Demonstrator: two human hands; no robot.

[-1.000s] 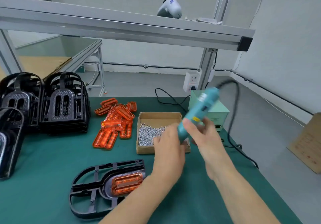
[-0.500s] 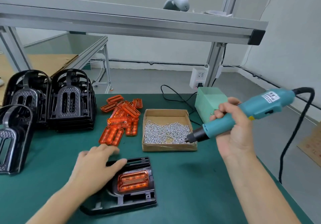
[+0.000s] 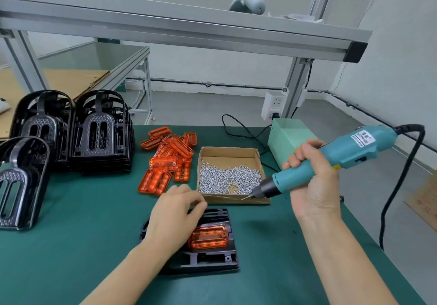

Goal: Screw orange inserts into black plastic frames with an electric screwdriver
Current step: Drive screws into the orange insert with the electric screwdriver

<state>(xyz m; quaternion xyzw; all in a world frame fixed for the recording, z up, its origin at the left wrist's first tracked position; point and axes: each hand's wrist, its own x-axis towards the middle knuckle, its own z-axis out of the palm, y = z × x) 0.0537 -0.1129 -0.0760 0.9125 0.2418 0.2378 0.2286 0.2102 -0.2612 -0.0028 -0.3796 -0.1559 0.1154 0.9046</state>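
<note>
A black plastic frame [image 3: 212, 261] lies flat on the green mat near the front, with an orange insert [image 3: 208, 237] seated in it. My left hand [image 3: 175, 214] rests on the frame's left and far part, fingers bent over its far edge. My right hand [image 3: 312, 184] grips a teal electric screwdriver [image 3: 331, 160], held level in the air, a screw on its bit pointing left above the near edge of the screw box [image 3: 230, 152]. Loose orange inserts [image 3: 169, 158] are heaped behind the frame.
Stacks of black frames [image 3: 101, 134] stand at the left. A green power supply box [image 3: 288, 136] sits behind the screw box, and the screwdriver's black cable [image 3: 399, 186] loops off the table's right edge. An aluminium shelf beam [image 3: 189, 27] crosses overhead.
My left hand left the screwdriver tip and came down on the frame, which shifted right. My right hand swung the screwdriver from steep to level, out to the right.
</note>
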